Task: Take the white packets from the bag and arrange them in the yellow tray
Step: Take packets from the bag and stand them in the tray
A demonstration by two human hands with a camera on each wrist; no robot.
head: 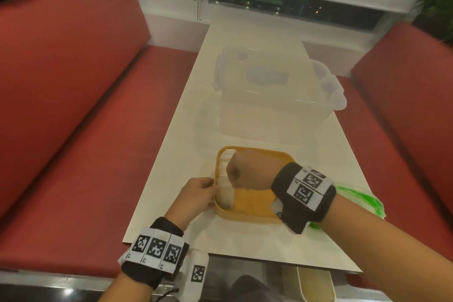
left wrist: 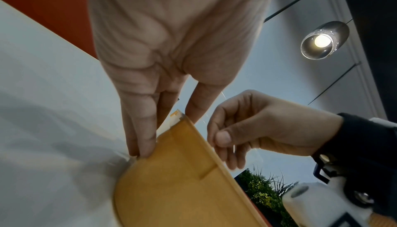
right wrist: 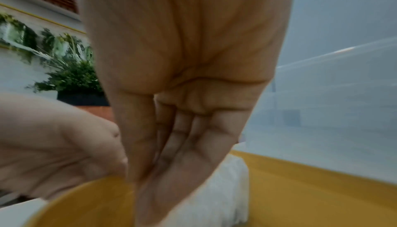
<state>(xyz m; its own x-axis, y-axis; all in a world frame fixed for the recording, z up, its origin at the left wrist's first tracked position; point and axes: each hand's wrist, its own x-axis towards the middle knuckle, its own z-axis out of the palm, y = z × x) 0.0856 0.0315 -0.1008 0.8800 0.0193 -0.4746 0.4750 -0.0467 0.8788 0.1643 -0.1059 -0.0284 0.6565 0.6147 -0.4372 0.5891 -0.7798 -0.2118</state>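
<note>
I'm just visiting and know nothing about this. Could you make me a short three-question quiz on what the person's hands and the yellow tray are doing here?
1. True or false: the white packets stand in a row along the left wall of the yellow tray.
2. Which hand reaches into the tray at the packets? A) left hand B) right hand
3. Fill in: the left hand touches the tray's outer ____ edge.

Key: 1 true; 2 B, the right hand, fingers straight against the row; 3 left, where its fingers meet the rim. Behind the tray stands a clear plastic box; a green and clear bag lies to the tray's right.
</note>
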